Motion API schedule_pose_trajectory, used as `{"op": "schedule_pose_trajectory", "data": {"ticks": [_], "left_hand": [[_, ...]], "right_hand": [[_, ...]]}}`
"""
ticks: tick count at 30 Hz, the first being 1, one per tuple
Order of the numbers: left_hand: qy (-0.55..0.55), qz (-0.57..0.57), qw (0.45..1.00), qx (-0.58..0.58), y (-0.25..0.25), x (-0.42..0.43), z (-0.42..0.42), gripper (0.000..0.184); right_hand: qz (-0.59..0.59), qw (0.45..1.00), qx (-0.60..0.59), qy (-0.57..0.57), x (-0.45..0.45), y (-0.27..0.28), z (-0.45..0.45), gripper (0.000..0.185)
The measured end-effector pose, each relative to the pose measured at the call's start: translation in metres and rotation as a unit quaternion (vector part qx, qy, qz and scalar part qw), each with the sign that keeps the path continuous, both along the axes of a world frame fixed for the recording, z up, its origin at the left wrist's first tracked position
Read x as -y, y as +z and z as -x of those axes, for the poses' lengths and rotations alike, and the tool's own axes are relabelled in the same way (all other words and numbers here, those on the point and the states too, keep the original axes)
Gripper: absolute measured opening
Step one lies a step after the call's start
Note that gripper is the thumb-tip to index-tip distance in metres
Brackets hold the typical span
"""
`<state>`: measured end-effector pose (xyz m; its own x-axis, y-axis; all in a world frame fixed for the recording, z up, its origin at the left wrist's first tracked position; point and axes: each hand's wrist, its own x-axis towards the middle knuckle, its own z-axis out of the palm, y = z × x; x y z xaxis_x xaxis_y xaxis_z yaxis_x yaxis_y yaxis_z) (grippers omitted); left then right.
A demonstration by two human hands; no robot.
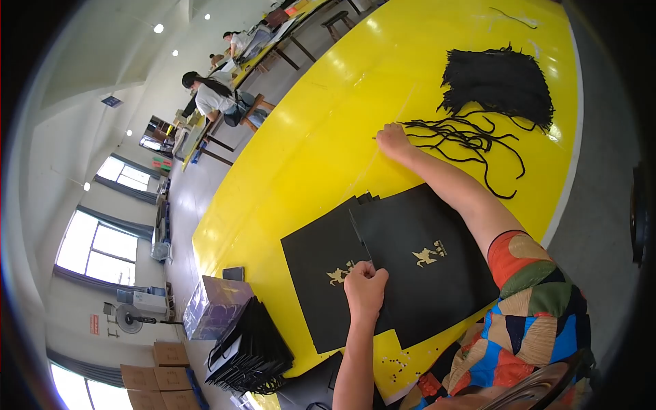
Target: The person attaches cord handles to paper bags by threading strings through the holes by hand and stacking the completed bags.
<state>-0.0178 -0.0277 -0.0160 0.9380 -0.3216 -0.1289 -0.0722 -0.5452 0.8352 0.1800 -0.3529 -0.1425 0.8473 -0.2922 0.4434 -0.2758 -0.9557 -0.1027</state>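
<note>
Two stacks of flat black paper bags (pixel 441 294) with gold printed emblems lie on the yellow table, overlapping in the middle. My left hand (pixel 364 290) is closed in a pinch at the edge between the stacks, by the left emblem, at a bag's upper edge. Farther out, my right hand (pixel 393 140) is closed beside the ends of loose black cords (pixel 471 137), with a small dark tip showing past its fingers; it appears to pinch a cord. Beyond the loose cords lies a thick bundle of black cords (pixel 497 85).
Finished-looking black bags with handles (pixel 249 348) stand piled at the lower left, beside a clear-wrapped purple box (pixel 217 307). Small scraps (pixel 400 365) dot the yellow table (pixel 301 171) near me. Other people (pixel 215 96) sit at far tables. A fan (pixel 130 318) and cardboard boxes (pixel 164 379) stand left.
</note>
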Motion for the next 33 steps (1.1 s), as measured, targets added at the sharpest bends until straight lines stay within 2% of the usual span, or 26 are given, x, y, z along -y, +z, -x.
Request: {"op": "schedule_pose_trajectory", "data": {"ticks": [4, 5, 8, 9, 11, 13, 16, 18, 20, 22, 24, 25, 26, 27, 30, 33], "left_hand": [[0.028, 0.189, 0.976, -0.100, 0.019, -0.002, 0.028, 0.014], [0.030, 0.185, 0.976, -0.109, 0.017, -0.011, 0.031, 0.014], [0.033, 0.303, 0.947, -0.104, 0.007, -0.010, 0.041, 0.018], [0.031, 0.323, 0.931, -0.170, 0.018, -0.002, 0.045, 0.036], [0.024, 0.315, 0.929, -0.192, 0.015, 0.011, 0.043, 0.044], [-0.016, 0.309, 0.930, -0.198, 0.008, 0.015, 0.041, 0.050], [-0.059, 0.309, 0.941, -0.123, 0.025, 0.013, 0.059, 0.048], [-0.058, 0.353, 0.932, -0.059, 0.036, 0.002, 0.077, 0.050], [-0.071, 0.373, 0.925, -0.017, 0.047, -0.012, 0.089, 0.053], [-0.042, 0.345, 0.938, -0.005, 0.051, -0.023, 0.093, 0.054], [-0.034, 0.368, 0.929, -0.021, 0.050, -0.033, 0.092, 0.055], [-0.029, 0.380, 0.924, -0.028, 0.049, -0.038, 0.094, 0.055], [-0.021, 0.376, 0.926, -0.026, 0.050, -0.042, 0.098, 0.056], [-0.013, 0.374, 0.927, -0.022, 0.051, -0.046, 0.101, 0.057], [-0.002, 0.373, 0.928, 0.008, 0.051, -0.056, 0.110, 0.059], [0.004, 0.380, 0.924, 0.034, 0.051, -0.067, 0.115, 0.060]], "right_hand": [[0.048, 0.995, -0.056, 0.060, -0.016, 0.021, 0.038, 0.024], [0.069, 0.993, -0.062, 0.069, -0.018, 0.024, 0.047, 0.024], [0.119, 0.986, -0.003, 0.116, -0.013, 0.022, 0.076, 0.022], [0.006, 0.993, -0.003, 0.115, -0.012, 0.021, 0.078, 0.021], [-0.215, 0.971, 0.000, 0.106, -0.011, 0.030, 0.083, 0.020], [-0.332, 0.935, 0.008, 0.124, -0.016, 0.059, 0.118, 0.023], [-0.438, 0.882, 0.028, 0.170, -0.026, 0.099, 0.167, 0.024], [-0.512, 0.828, 0.043, 0.226, -0.043, 0.147, 0.214, 0.023], [-0.568, 0.759, 0.118, 0.296, -0.059, 0.176, 0.249, 0.012], [-0.423, 0.832, 0.191, 0.302, -0.083, 0.197, 0.276, 0.011], [-0.308, 0.867, 0.213, 0.328, -0.111, 0.215, 0.300, 0.009], [-0.320, 0.867, 0.145, 0.354, -0.128, 0.222, 0.311, 0.012], [-0.274, 0.868, 0.141, 0.390, -0.140, 0.208, 0.306, 0.014], [-0.268, 0.841, 0.157, 0.442, -0.157, 0.204, 0.304, 0.014], [-0.370, 0.815, 0.072, 0.440, -0.188, 0.200, 0.302, 0.016], [-0.241, 0.845, 0.114, 0.464, -0.209, 0.193, 0.298, 0.016]]}}
